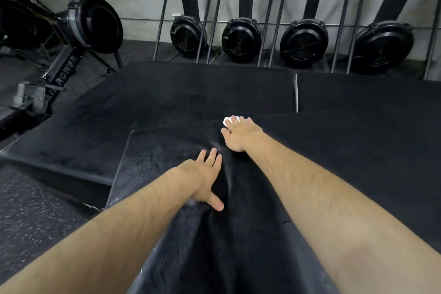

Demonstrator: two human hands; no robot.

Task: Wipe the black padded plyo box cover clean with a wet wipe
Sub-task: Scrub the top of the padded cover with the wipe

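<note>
Head view: left hand, fingers spread flat, pins the cover, probably against bunching; right hand, fingers straight, presses the wet wipe onto it.

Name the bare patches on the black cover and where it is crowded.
Bare: the cover between its left edge and the left hand, and right of the right hand. Crowded: the middle crease, where both hands sit, the right pressing the wet wipe.
</note>
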